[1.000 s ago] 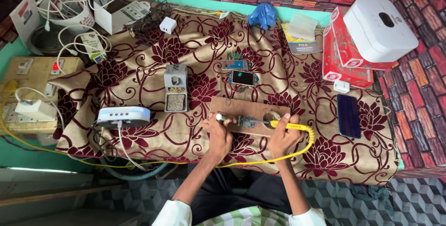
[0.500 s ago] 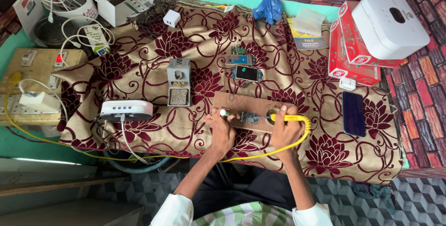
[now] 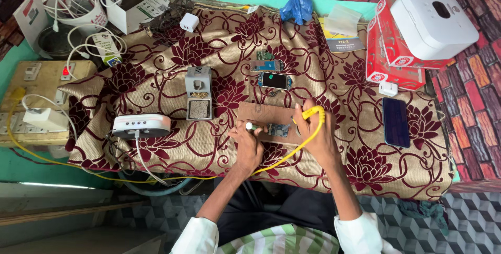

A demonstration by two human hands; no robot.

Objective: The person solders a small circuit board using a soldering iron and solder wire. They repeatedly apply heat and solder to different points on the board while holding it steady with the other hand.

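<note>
— Hands first: what is each one doing?

— My right hand (image 3: 319, 138) is closed around the yellow iron (image 3: 311, 113), tip angled down toward the board (image 3: 277, 130). My left hand (image 3: 249, 147) is pinched shut on a thin white-tipped tool (image 3: 251, 126), just beside the board's left edge. The two hands sit apart, one on each side of the board, so neither blocks my view of it

— Where does the board lie?

— On the brown pad (image 3: 261, 114), near the front middle of the flowered cloth (image 3: 219, 50). I judge the pad is there to keep heat off the fabric

— And that yellow cord?

— The cord (image 3: 271, 162) drops from the iron, runs under my left wrist and off along the front edge to the left, toward the switch panel (image 3: 36, 84). Routed low like that, it stays clear of the work

— What else is close?

— A small phone (image 3: 275, 80) lies face up just behind the pad, with more loose boards (image 3: 265, 62) behind it. The grey stand (image 3: 199, 93) sits to the left within my left hand's reach, and a white box (image 3: 142, 124) with a cable is beside it. A dark phone (image 3: 395, 122) lies well to the right, out of the way, near the red cartons (image 3: 389, 61)

— Does the tip touch the board?

— I cannot tell; my fingers hide it
</note>
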